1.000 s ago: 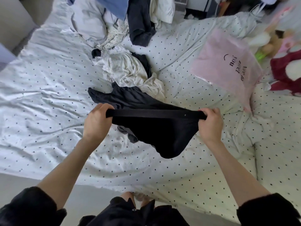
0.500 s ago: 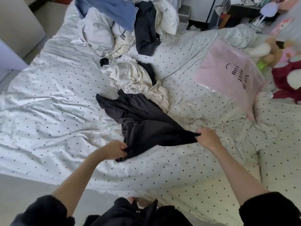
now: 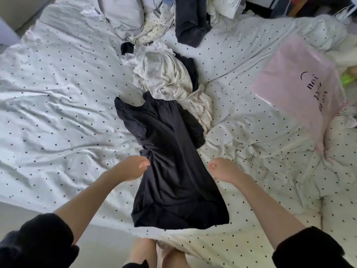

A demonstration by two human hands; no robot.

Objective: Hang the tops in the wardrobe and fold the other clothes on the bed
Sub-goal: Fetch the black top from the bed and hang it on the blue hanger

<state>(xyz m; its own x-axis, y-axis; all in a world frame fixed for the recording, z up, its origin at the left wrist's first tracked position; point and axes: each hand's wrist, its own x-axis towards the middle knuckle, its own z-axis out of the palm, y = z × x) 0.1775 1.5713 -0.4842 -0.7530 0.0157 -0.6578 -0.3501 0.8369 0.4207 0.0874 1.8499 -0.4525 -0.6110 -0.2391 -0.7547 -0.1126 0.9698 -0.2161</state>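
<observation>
A black garment (image 3: 173,171) lies stretched lengthwise on the dotted bed sheet (image 3: 58,113), its wide hem nearest me. My left hand (image 3: 131,169) is at its left edge with curled fingers pinching the fabric, where wrinkles converge. My right hand (image 3: 222,171) is at the right edge with fingers curled; whether it grips the cloth cannot be made out. Behind the black garment lies a crumpled cream garment (image 3: 170,78). A dark navy garment (image 3: 191,22) and pale clothes (image 3: 123,14) are heaped at the far side.
A pink plastic bag (image 3: 301,84) with dark lettering lies on the right of the bed. The bed's near edge runs just in front of my legs (image 3: 154,254). Floor shows at the lower left (image 3: 108,238). The sheet is rumpled to the right.
The black garment, held up by its band a second ago, now lies flat on the bed. Both hands left its near edge and moved to its middle sides.
</observation>
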